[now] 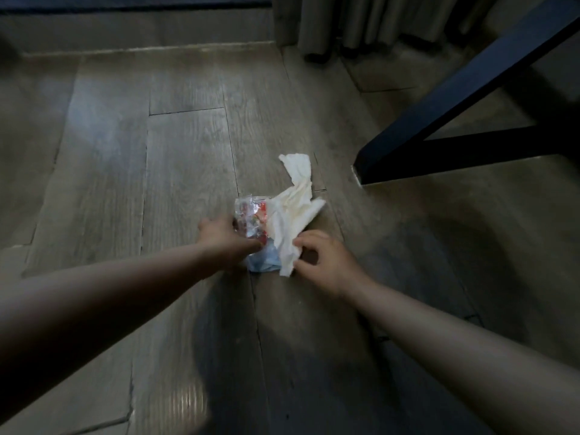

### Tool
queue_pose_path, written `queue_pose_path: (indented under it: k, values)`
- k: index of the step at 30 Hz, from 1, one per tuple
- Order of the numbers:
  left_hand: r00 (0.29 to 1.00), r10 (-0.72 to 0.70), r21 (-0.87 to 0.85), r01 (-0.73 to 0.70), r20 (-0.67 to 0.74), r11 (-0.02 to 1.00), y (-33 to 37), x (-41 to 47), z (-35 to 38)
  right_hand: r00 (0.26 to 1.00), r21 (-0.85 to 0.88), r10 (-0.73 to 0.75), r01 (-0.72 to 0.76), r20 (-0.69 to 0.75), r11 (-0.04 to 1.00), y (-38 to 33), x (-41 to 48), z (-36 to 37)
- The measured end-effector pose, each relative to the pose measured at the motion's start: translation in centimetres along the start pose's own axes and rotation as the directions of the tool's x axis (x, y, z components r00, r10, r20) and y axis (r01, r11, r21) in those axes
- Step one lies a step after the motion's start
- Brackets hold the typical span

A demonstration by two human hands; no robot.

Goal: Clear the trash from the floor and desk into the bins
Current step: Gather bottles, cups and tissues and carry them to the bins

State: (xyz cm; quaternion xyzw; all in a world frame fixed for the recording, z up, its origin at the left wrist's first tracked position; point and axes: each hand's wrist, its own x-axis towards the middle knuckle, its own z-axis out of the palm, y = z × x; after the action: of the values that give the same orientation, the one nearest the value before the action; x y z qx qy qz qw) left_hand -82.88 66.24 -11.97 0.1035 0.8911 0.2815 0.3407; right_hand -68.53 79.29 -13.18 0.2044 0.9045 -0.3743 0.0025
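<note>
A grey pleated curtain (361, 23) is seen hanging at the top right. A pale skirting board (150, 49) is run along the far wall. A black furniture leg (455, 95) is slanted at the right, joined low down by a crossbar (486, 147).

On the floor (188, 152) a wrapper (251, 219) lies left of a tissue (295, 211), touching it. The left hand (224, 243) grips the wrapper; the right hand (323, 262) pinches the tissue's near end. A leg (470, 83) stands to their right, a curtain (361, 20) behind.

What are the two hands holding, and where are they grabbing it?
The left hand grips the crinkly plastic wrapper at its near left edge. The right hand pinches the white tissue at its near end.
</note>
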Motion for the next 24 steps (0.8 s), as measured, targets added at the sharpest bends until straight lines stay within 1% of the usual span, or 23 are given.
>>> queue_pose_path:
  k: [2, 4, 6, 8, 11, 13, 14, 16, 18, 20, 22, 24]
  values:
    - [1.000, -0.012, -0.061, 0.012, 0.011, 0.998, 0.0, -0.1, -0.2, 0.998, 0.015, -0.034, 0.033, 0.062, 0.999, -0.4, -0.6, 0.3]
    - [1.000, 0.012, -0.046, -0.013, -0.024, 0.999, 0.2, -0.2, 0.0, 0.994, 0.029, -0.034, 0.032, 0.105, 0.999, -0.5, -1.0, 0.0]
    - [0.995, 0.070, 0.027, -0.069, -0.064, 0.997, 0.6, -0.5, 0.5, 0.991, 0.033, -0.031, 0.027, 0.130, 0.999, -0.6, -1.2, -0.3]
    - [0.988, 0.137, 0.109, -0.128, -0.077, 0.986, 0.8, -0.5, 1.0, 0.989, 0.017, -0.035, 0.033, 0.144, 0.999, -0.6, -1.4, -0.5]
    - [0.978, 0.199, 0.309, -0.173, -0.056, 0.935, 0.9, -0.3, 1.4, 0.987, -0.022, -0.022, 0.025, 0.156, 0.999, -0.2, -1.8, -0.5]
    - [0.978, 0.197, 0.372, -0.159, -0.066, 0.915, 0.9, -0.2, 1.6, 0.992, -0.015, 0.018, -0.017, 0.124, 1.000, 0.2, -1.9, -1.0]
    - [0.978, 0.196, 0.379, -0.157, -0.067, 0.912, 0.9, -0.2, 1.7, 0.996, 0.004, 0.042, -0.043, 0.074, 0.999, 0.4, -1.9, -1.4]
    - [0.981, 0.190, 0.383, -0.158, -0.048, 0.910, 0.9, -0.1, 1.6, 0.994, 0.016, 0.080, -0.079, -0.078, 0.997, 0.9, -1.4, -2.4]
    - [0.983, 0.183, 0.380, -0.162, -0.018, 0.911, 0.9, 0.2, 1.4, 0.980, -0.046, 0.073, -0.083, -0.185, 0.995, 1.2, -0.4, -3.5]
    - [0.984, 0.176, 0.369, -0.165, 0.002, 0.915, 0.7, 0.3, 1.3, 0.982, -0.136, 0.039, -0.065, -0.183, 0.989, 1.1, 1.1, -4.3]
    - [0.984, 0.179, 0.366, -0.170, 0.009, 0.915, 0.6, 0.2, 1.2, 0.992, -0.206, 0.028, -0.053, -0.126, 0.977, 0.9, 2.8, -4.7]
    - [0.982, 0.189, 0.363, -0.177, 0.002, 0.915, 0.4, 0.0, 1.2, 0.994, -0.243, 0.039, -0.062, -0.098, 0.968, 0.5, 4.4, -4.6]
